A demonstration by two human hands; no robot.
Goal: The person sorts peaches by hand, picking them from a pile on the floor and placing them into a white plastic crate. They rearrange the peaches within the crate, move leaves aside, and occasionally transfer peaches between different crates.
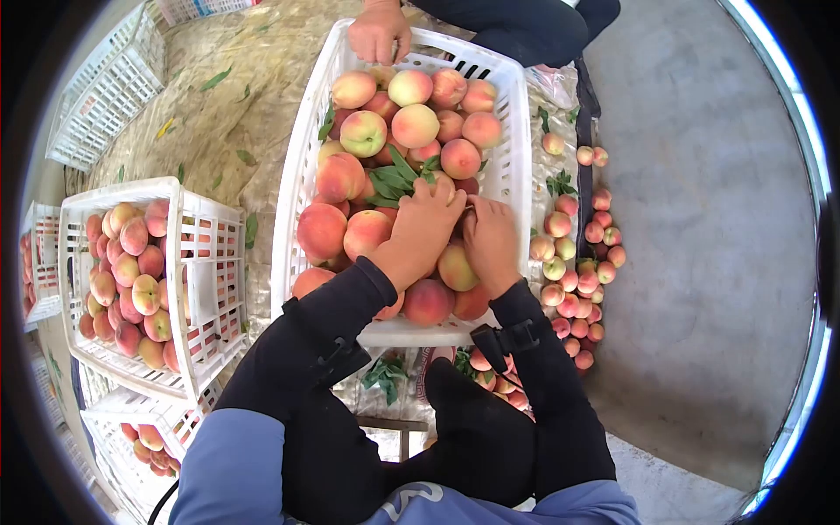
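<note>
A white plastic crate (293, 210) full of red and yellow peaches (416, 126) stands in front of me. My left hand (424, 226) reaches over its middle, fingers bent and pressed together beside a bunch of green leaves (391, 181). Just to the right, my right hand (492, 238) has curled fingers that nearly touch the left fingertips. Both hands are low among the fruit, and whatever lies between or under their fingers is hidden. Peaches surround both hands.
Another person's hand (379, 33) rests at the crate's far rim. Peach-filled crates (179, 254) stand at the left, an open-sided crate (109, 87) at the upper left. Loose peaches (577, 306) lie along the right, beside a grey floor (691, 236).
</note>
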